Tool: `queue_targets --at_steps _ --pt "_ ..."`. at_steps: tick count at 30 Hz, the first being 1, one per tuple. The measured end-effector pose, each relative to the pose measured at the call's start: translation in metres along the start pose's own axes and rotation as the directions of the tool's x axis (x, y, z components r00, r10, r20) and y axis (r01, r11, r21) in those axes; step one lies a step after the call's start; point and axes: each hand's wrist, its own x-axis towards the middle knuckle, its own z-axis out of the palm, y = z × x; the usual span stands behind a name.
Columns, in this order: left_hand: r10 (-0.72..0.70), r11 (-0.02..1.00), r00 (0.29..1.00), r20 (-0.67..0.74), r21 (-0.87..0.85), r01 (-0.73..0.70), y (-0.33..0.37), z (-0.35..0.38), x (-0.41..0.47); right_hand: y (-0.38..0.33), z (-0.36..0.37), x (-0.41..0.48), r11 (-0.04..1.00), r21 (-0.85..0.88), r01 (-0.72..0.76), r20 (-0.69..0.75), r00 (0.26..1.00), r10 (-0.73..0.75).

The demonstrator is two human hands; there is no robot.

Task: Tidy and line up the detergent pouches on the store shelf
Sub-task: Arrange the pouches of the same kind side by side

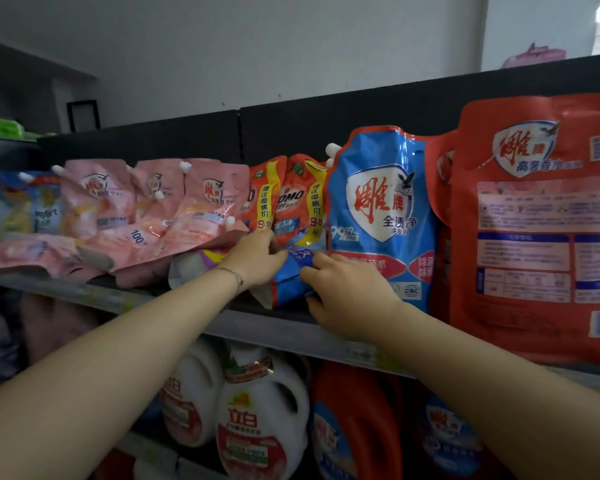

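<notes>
Two orange OMO pouches [297, 199] stand on the upper shelf [278, 329] between slumped pink pouches [194, 216] and a tall blue pouch [381, 209]. My left hand [257, 258] grips the front OMO pouch at its left lower side. My right hand [347, 296] holds the same pouch's blue bottom part [291, 278] from the right, fingers curled on it. A large red pouch [541, 220] stands at the far right. Several pink pouches lie tipped over and overlapping on the left.
Blue and yellow Comfort pouches [21, 209] stand at the far left. A white and purple pouch [194, 265] lies flat under my left wrist. On the lower shelf are white detergent jugs [257, 420] and red jugs [357, 431]. A black back panel [326, 133] runs behind the pouches.
</notes>
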Motion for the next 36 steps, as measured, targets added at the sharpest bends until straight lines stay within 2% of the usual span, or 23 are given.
queue_targets --at_steps 2,5,9,15,17,20,23,29,36 --pt "-0.005 0.999 0.997 0.075 -0.033 0.007 -0.009 -0.001 0.005 -0.007 0.007 0.011 0.999 0.004 -0.046 0.029 0.999 0.046" --pt "0.076 0.994 0.989 0.124 -0.083 -0.066 -0.019 -0.008 0.012 -0.014 0.012 0.03 0.993 0.006 -0.116 0.043 0.992 0.116" --pt "0.212 0.977 0.977 0.034 -0.04 -0.21 -0.037 -0.026 0.031 -0.024 0.009 0.062 0.988 0.018 -0.157 -0.012 0.988 0.157" --pt "0.377 0.924 0.923 -0.077 -0.035 -0.381 -0.062 -0.043 0.05 -0.041 0.015 0.108 0.969 -0.008 -0.245 0.045 0.968 0.245" --pt "0.398 0.905 0.905 -0.148 -0.099 -0.414 -0.064 -0.05 0.051 -0.044 0.018 0.116 0.957 0.014 -0.29 0.056 0.956 0.289" --pt "0.344 0.885 0.912 -0.223 -0.247 -0.394 -0.07 -0.065 0.053 -0.048 0.023 0.125 0.937 0.039 -0.347 0.063 0.937 0.344" --pt "0.306 0.885 0.932 -0.196 -0.302 -0.354 -0.084 -0.079 0.056 -0.052 0.027 0.14 0.92 0.07 -0.386 0.105 0.92 0.378" --pt "0.309 0.942 0.951 -0.023 -0.129 -0.309 -0.121 -0.091 0.059 -0.06 0.036 0.16 0.881 0.135 -0.453 0.219 0.881 0.42" --pt "0.262 0.963 0.963 0.061 0.044 -0.265 -0.167 -0.088 0.056 -0.066 0.041 0.173 0.836 0.257 -0.486 0.251 0.868 0.428"
